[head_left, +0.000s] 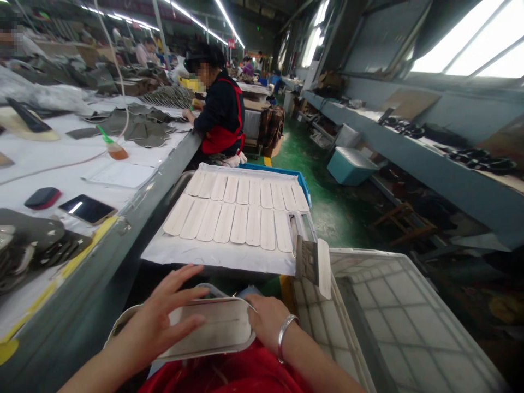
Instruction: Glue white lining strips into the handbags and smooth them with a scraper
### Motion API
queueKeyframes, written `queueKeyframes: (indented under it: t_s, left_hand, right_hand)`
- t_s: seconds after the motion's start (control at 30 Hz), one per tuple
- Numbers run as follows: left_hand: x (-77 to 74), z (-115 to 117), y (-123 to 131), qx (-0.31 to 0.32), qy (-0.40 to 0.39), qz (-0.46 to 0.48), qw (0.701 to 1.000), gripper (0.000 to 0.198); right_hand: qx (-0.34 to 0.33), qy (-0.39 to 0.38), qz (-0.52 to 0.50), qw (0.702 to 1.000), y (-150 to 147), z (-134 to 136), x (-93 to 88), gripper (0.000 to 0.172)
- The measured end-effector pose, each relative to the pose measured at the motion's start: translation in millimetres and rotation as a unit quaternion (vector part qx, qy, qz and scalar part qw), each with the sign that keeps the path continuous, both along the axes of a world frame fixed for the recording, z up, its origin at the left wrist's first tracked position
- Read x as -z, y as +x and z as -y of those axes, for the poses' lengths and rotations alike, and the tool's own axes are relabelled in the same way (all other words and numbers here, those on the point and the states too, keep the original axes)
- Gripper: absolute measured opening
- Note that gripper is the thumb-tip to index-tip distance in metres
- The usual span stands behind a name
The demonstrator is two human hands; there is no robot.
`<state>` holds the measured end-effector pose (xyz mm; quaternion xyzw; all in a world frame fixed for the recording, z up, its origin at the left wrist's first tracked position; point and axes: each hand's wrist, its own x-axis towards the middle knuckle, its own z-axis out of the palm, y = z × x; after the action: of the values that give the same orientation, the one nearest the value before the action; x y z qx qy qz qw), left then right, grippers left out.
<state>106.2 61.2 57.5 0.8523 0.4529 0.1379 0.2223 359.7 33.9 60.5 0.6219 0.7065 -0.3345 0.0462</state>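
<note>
Across my lap lies an oblong cream piece (216, 326) with rounded ends and a raised rim; it looks like the base of a bag. My left hand (164, 314) is over its left part, fingers stretched and apart. My right hand (266, 316), with a silver bangle (285, 337) at the wrist, is curled round the right end of the rim. A thin shiny bit shows by its fingertips, too small to name. Beyond my hands, two rows of long rounded cream panels (239, 224) lie on a white cloth-covered board (229, 259).
White grid-sided crates (393, 262) stand at my right, with a brown and cream piece (313, 265) over their near corner. The left table's edge (143, 202) bears a phone (88, 209) and a glue bottle (114, 148). A co-worker (223, 109) in a red apron sits ahead.
</note>
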Motion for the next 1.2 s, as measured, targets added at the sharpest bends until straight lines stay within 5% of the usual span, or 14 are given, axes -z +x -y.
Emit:
queueKeyframes:
  t_s: [0.1, 0.17, 0.23, 0.33, 0.5, 0.8, 1.2]
  left_hand:
    - [18.8, 10, -61, -0.177, 0.028, -0.062, 0.982, 0.063]
    - [29.2, 23, -91, -0.237, -0.051, -0.101, 0.965, 0.067]
    - [31.8, 35, -104, -0.258, -0.160, -0.108, 0.947, 0.050]
    - [24.1, 42, -96, -0.253, -0.226, -0.135, 0.931, 0.044]
    - [12.7, 30, -79, -0.251, -0.189, -0.201, 0.928, 0.036]
    - [17.7, 23, -89, -0.191, -0.195, -0.234, 0.933, 0.047]
    - [18.9, 34, -91, -0.196, -0.236, -0.207, 0.929, 0.044]
  right_hand:
    - [-0.009, -0.003, 0.009, 1.000, -4, 0, -1.4, 0.031]
    - [-0.016, -0.004, 0.017, 1.000, -6, -1, 0.4, 0.033]
    - [-0.014, -0.004, 0.012, 1.000, -8, -2, 3.8, 0.035]
    - [0.004, -0.006, -0.016, 1.000, -9, -2, 7.1, 0.042]
    - [0.027, -0.010, -0.001, 1.000, -7, 10, 8.1, 0.045]
    - [0.016, -0.039, 0.058, 0.997, -14, 16, 19.4, 0.037]
    - [-0.050, -0.032, 0.069, 0.996, -10, -1, 28.8, 0.033]
